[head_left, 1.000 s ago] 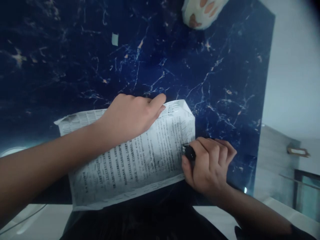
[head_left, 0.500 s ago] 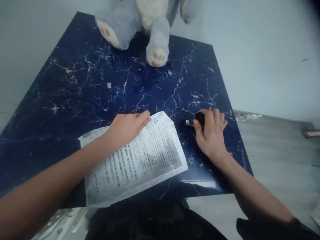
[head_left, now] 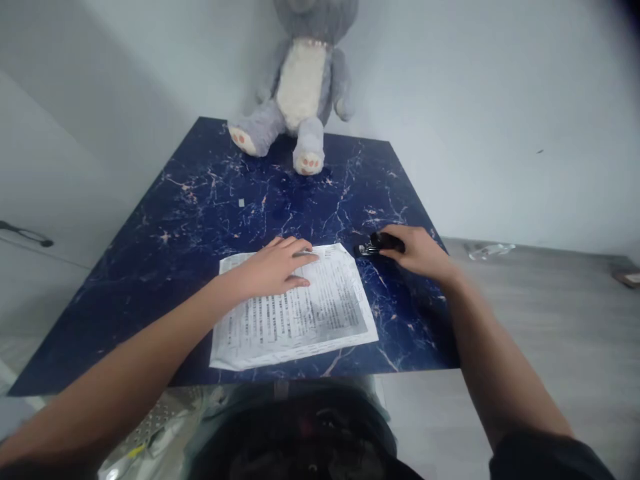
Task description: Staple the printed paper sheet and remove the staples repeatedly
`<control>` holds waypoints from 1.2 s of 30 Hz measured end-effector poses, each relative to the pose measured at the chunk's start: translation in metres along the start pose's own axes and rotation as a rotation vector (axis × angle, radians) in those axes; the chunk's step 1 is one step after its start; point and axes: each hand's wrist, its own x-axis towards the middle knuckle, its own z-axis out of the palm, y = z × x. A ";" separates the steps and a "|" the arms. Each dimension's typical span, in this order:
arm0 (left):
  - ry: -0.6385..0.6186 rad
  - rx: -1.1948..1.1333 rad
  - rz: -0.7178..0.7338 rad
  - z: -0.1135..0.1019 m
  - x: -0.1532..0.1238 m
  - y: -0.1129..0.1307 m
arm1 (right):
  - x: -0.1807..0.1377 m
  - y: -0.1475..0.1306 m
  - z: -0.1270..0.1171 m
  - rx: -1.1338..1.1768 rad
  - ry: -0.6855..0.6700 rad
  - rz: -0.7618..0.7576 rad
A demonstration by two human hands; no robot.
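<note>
Right hand [head_left: 419,252] grasps the stapler [head_left: 371,248], seemingly pointing left, just beside the paper [head_left: 305,313]; left hand [head_left: 273,268] rests there, unclenched.

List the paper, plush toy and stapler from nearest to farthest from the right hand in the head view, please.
1. Black stapler: gripped in the right hand.
2. Paper: left of it, beneath the left hand.
3. Plush toy: at the table's far end.
</note>
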 end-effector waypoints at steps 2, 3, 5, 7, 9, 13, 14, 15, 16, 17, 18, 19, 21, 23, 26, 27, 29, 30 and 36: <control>0.029 -0.031 -0.005 0.006 0.003 -0.003 | 0.001 -0.015 -0.007 0.045 0.127 0.090; 0.039 -0.057 -0.007 0.008 0.006 -0.005 | 0.003 -0.025 -0.009 0.077 0.194 0.121; 0.042 -0.122 -0.001 0.009 0.010 -0.008 | 0.009 -0.048 -0.010 0.154 0.261 0.122; 0.020 -0.201 0.015 0.004 0.015 -0.012 | 0.021 -0.068 -0.005 0.214 0.230 0.078; -0.024 -0.304 0.026 -0.004 0.018 -0.018 | 0.036 -0.082 0.007 0.258 0.187 0.043; 0.044 -0.630 -0.094 -0.015 0.026 -0.035 | 0.061 -0.090 0.036 0.365 0.208 0.028; 0.127 -0.736 -0.159 -0.015 0.027 -0.039 | 0.063 -0.090 0.043 0.387 0.224 0.017; 0.235 -0.846 -0.229 -0.012 0.029 -0.043 | 0.063 -0.089 0.048 0.403 0.238 -0.004; 0.350 -0.950 -0.295 -0.009 0.029 -0.046 | 0.062 -0.088 0.052 0.414 0.245 -0.033; 0.462 -1.035 -0.348 -0.005 0.030 -0.048 | 0.061 -0.087 0.055 0.420 0.241 -0.064; 0.554 -1.089 -0.382 -0.002 0.030 -0.048 | 0.059 -0.085 0.057 0.423 0.227 -0.094; 0.610 -1.110 -0.394 0.001 0.030 -0.048 | 0.057 -0.082 0.057 0.424 0.205 -0.119; 0.637 -1.080 -0.380 0.005 0.029 -0.046 | 0.054 -0.076 0.054 0.435 0.147 -0.157; 0.629 -1.007 -0.378 0.006 0.029 -0.042 | 0.053 -0.068 0.046 0.492 0.032 -0.208; 0.612 -0.907 -0.414 0.007 0.029 -0.037 | 0.052 -0.051 0.031 0.691 -0.213 -0.281; 0.603 -0.877 -0.420 0.008 0.029 -0.036 | 0.051 -0.045 0.027 0.762 -0.280 -0.292; 0.588 -0.839 -0.419 0.009 0.029 -0.035 | 0.050 -0.034 0.023 0.868 -0.375 -0.300; 0.585 -0.834 -0.418 0.010 0.029 -0.035 | 0.049 -0.030 0.023 0.896 -0.408 -0.303; 0.601 -0.882 -0.446 0.009 0.029 -0.034 | 0.049 -0.019 0.028 0.908 -0.468 -0.285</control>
